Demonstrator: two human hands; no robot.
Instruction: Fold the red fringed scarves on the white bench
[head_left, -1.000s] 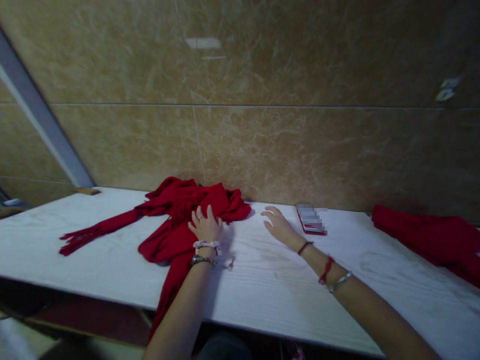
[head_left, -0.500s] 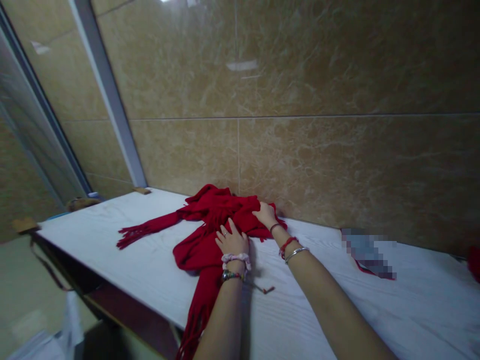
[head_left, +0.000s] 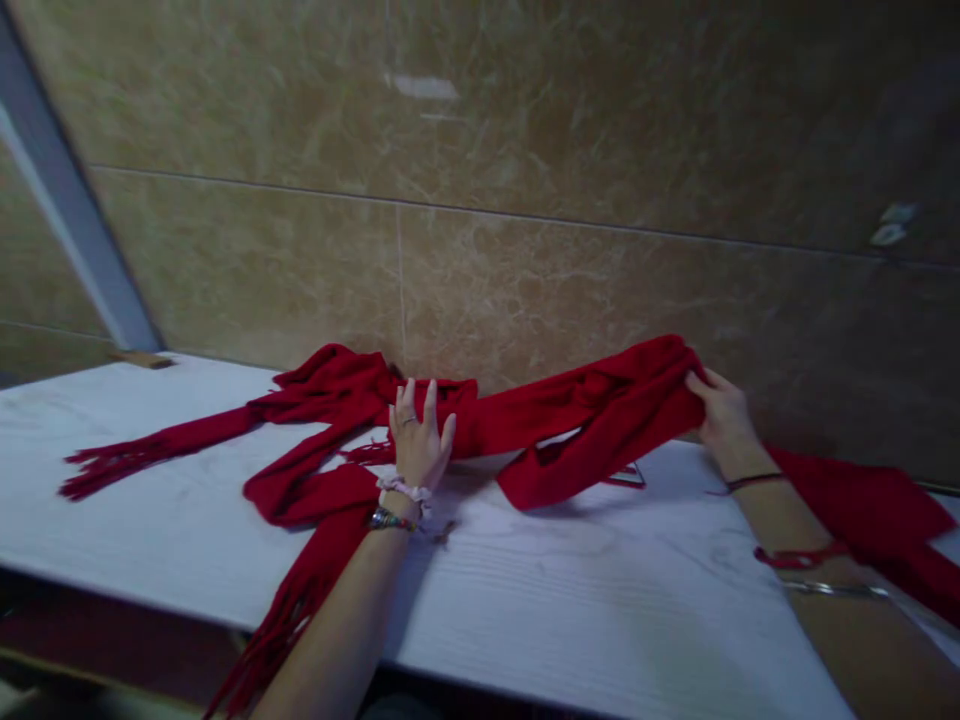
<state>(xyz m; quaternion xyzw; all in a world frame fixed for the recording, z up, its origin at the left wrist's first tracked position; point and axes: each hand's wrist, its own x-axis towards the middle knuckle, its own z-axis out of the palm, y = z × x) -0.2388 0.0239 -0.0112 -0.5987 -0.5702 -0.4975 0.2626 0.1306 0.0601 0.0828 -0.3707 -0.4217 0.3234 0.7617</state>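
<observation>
A long red fringed scarf stretches across the white wood-grain table, against the tiled wall. My left hand lies flat on its middle part with the fingers spread, pinning it to the table. My right hand is closed on a fold of the scarf and holds that stretch lifted above the table at the right. One fringed end lies out to the left; another part hangs over the front edge.
A second red cloth lies at the far right, partly behind my right forearm. The corner of a flat object shows under the lifted scarf. A brown marble-tile wall runs along the back; a grey frame stands at left.
My right hand has taken hold of the scarf and pulled it out to the right, stretching the bunched heap into a long band. My left hand stays pressed on the scarf.
</observation>
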